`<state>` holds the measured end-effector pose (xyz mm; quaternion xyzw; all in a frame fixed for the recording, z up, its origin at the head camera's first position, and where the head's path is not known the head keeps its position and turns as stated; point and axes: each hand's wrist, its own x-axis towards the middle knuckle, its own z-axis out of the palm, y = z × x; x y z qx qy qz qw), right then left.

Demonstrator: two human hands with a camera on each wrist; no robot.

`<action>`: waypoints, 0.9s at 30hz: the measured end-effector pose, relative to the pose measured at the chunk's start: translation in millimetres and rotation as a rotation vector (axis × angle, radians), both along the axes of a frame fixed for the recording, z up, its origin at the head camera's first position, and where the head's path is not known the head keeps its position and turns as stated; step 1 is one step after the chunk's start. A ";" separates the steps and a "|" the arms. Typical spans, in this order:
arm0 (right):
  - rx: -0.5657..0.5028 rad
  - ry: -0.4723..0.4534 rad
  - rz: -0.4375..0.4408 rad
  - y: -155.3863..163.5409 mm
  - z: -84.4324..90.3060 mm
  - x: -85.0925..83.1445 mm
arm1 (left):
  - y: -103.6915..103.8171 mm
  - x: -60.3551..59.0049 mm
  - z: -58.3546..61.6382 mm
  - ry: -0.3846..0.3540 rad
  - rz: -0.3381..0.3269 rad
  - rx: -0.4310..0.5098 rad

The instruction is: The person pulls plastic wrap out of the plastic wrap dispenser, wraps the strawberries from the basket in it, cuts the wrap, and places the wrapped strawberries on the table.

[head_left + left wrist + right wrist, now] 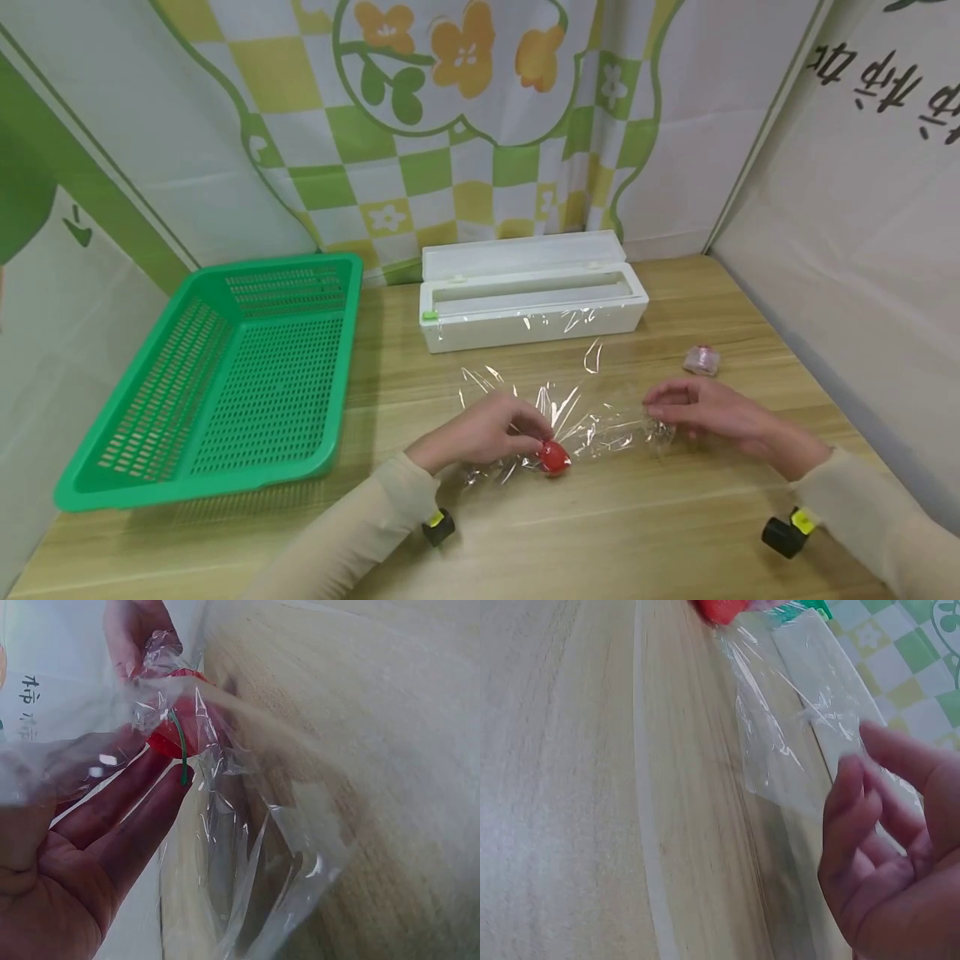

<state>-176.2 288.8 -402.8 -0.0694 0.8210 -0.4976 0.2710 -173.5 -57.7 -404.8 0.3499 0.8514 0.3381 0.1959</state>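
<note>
Between the left hand's (498,429) thumb and fingers is a small red fruit (554,458) held low over the table. A thin green stem (181,742) shows on it in the left wrist view, with clear plastic wrap (225,802) gathered around it. To the right, the wrap (600,429) stretches in shiny creases across to the right hand (705,408), whose thumb and fingertips pinch its crumpled end. In the right wrist view, the right hand (892,840) has curled fingers, with the sheet behind them.
A white wrap dispenser box (532,325) stands at the back, lid raised. The green plastic basket (341,400) is on the left. Beyond the right hand lies a small pinkish film-wrapped bundle (701,360). Curtains (465,183) hang behind the wooden table (600,542).
</note>
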 end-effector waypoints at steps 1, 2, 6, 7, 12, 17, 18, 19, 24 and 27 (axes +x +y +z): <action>0.009 0.025 -0.020 -0.8 0.5 -0.4 | -0.1 -0.2 0.1 0.002 0.001 -0.001; 0.016 0.044 -0.037 -1.6 1.5 -0.7 | -0.3 -0.3 0.2 0.002 0.002 0.000; -0.040 0.061 -0.078 -1.5 6.0 -3.7 | -0.8 -1.0 0.2 0.006 0.008 -0.002; -0.059 0.045 -0.089 -0.5 6.9 -4.8 | -1.0 -1.0 0.3 -0.004 0.013 0.000; -0.124 0.035 -0.139 6.2 9.6 -7.7 | -1.2 -0.3 2.0 -0.027 0.027 0.002; -0.064 0.366 -0.131 -14.7 15.6 2.4 | -2.6 -0.1 1.9 -0.038 0.033 0.008; -0.051 0.467 -0.108 -22.8 17.6 6.7 | -3.2 0.0 1.9 -0.039 0.035 0.006; -0.044 0.581 -0.068 -31.7 19.2 10.9 | -3.5 0.0 1.8 -0.040 0.035 0.006; -0.021 1.162 0.295 -74.5 23.0 30.5 | -4.5 -1.4 0.0 -0.042 0.028 0.018; 0.070 1.345 0.450 -92.0 18.6 37.4 | -4.9 -2.3 -1.0 -0.044 0.028 0.023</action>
